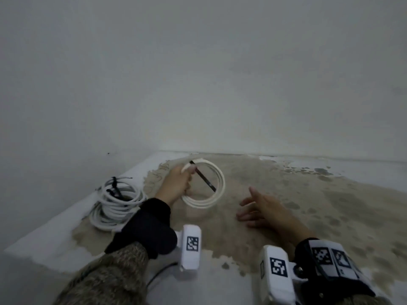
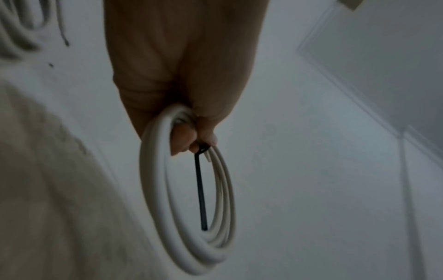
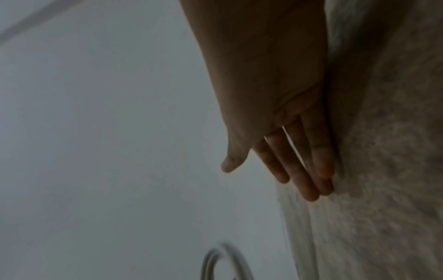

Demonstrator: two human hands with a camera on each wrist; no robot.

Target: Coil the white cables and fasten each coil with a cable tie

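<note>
Step in hand, my guess: set this tied coil (image 1: 203,186) with finished ones. My left hand (image 1: 176,183) grips its rim, fingers curled round strands, coil lifted above worktop (image 1: 286,205). Keep grip near black cable tie (image 1: 203,178) so loops stay bunched; its long tail crosses ring, may snag. My right hand (image 1: 263,211) low over worktop, fingers spread, holding nothing.

Around: bare wall behind; sandy patch across worktop; pile of tied white coils (image 1: 116,203) just beside my left sleeve (image 1: 143,230). Sleeve could catch pile.
</note>
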